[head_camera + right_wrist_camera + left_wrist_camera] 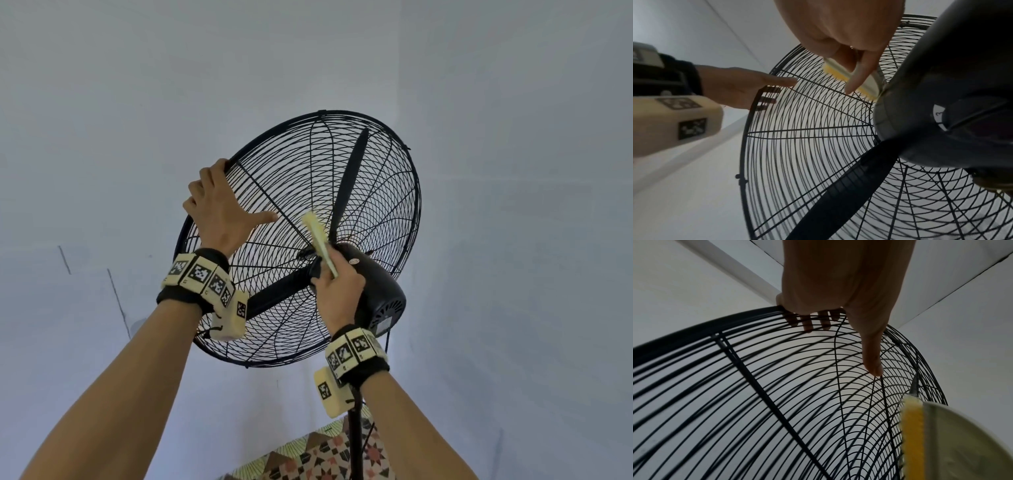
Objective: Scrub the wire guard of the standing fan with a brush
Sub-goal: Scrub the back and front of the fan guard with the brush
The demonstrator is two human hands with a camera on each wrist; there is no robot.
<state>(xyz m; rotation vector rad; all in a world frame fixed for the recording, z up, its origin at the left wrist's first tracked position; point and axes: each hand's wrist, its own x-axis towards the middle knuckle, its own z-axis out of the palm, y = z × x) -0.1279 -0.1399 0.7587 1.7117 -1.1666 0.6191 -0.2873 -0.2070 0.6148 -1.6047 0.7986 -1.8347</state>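
Note:
The standing fan's black wire guard (376, 178) tilts upward in the head view, seen from behind. My left hand (219, 209) grips the guard's upper left rim (694, 327), fingers curled over it (807, 322) and thumb (872, 360) stretched along the wires. My right hand (337, 291) holds a pale brush (317, 236) with yellow bristles (835, 75) against the rear guard wires beside the motor housing (380, 294). In the left wrist view the brush (913, 434) lies at the lower right. Black blades (352, 174) show through the guard (797, 146).
The fan's black pole (356, 442) runs down at the bottom, with a cable beside it. Patterned floor tiles (322, 459) show below. Pale walls (102, 102) and ceiling surround the fan. A speed dial (939, 116) sits on the motor housing (941, 81).

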